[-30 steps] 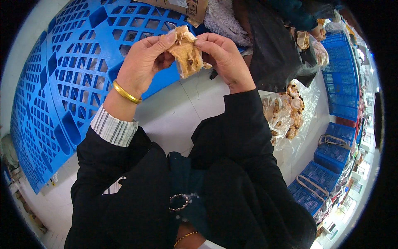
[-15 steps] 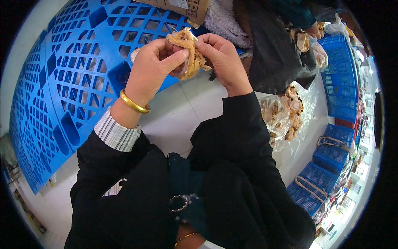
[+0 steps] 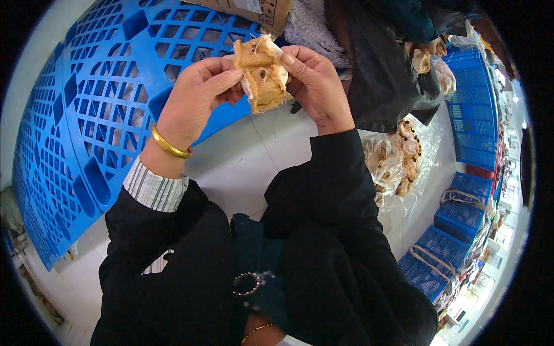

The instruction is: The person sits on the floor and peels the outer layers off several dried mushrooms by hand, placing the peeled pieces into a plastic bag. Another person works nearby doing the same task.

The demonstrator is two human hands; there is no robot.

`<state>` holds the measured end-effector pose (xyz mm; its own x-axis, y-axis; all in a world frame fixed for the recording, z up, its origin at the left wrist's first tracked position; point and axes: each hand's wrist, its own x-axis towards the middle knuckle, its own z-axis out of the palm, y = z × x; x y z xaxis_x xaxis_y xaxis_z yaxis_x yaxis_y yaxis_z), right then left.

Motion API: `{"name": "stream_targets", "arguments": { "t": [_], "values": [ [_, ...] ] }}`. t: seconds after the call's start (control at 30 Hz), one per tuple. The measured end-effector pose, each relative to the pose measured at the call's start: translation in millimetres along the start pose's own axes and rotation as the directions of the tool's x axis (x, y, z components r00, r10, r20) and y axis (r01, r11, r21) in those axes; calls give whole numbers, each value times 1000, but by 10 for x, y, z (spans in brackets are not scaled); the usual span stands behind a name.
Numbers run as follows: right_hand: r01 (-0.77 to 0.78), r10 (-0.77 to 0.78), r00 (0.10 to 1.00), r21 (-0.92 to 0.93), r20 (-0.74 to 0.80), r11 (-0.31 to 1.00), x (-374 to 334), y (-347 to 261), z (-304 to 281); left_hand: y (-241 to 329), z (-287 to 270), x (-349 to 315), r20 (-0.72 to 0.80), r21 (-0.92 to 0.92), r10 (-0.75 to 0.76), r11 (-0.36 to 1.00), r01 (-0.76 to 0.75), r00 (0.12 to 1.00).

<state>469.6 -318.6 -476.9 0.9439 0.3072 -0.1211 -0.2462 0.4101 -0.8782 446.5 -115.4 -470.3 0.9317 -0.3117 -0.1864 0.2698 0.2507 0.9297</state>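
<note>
A small tan fabric piece (image 3: 262,75), sewn and frayed along its edges, is spread between my two hands above the edge of the blue pallet. Small dark holes show in its woven side, and some white cloth shows at its borders; it may be a plush toy part, but its kind is not certain. My left hand (image 3: 199,92) pinches its left edge between thumb and fingers. On the other edge, my right hand (image 3: 314,81) grips with the thumb in front, the fingertips partly hidden behind the fabric.
A large blue plastic pallet (image 3: 109,109) stands at the left. A cardboard box (image 3: 268,14) and a grey fleecy cloth (image 3: 314,34) lie at the far side. To the right are a black plastic bag (image 3: 381,75), a clear bag of tan pieces (image 3: 386,161) and blue crates (image 3: 470,109).
The fabric piece was bunched up with its fuzzy side showing; now it is opened out flatter, woven side showing. My left hand has shifted left and my right hand slightly right.
</note>
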Motion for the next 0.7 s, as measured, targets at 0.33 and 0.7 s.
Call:
{"name": "stream_targets", "arguments": {
  "t": [0.33,0.7],
  "values": [
    [41,-51,996,122,79,992,28,24,7,7,-26,-35,147,-278,125,957,-80,981],
    [135,-138,990,-128,-16,982,26,27,32,-36,15,-39,-28,-21,199,980,-199,980]
  ]
}}
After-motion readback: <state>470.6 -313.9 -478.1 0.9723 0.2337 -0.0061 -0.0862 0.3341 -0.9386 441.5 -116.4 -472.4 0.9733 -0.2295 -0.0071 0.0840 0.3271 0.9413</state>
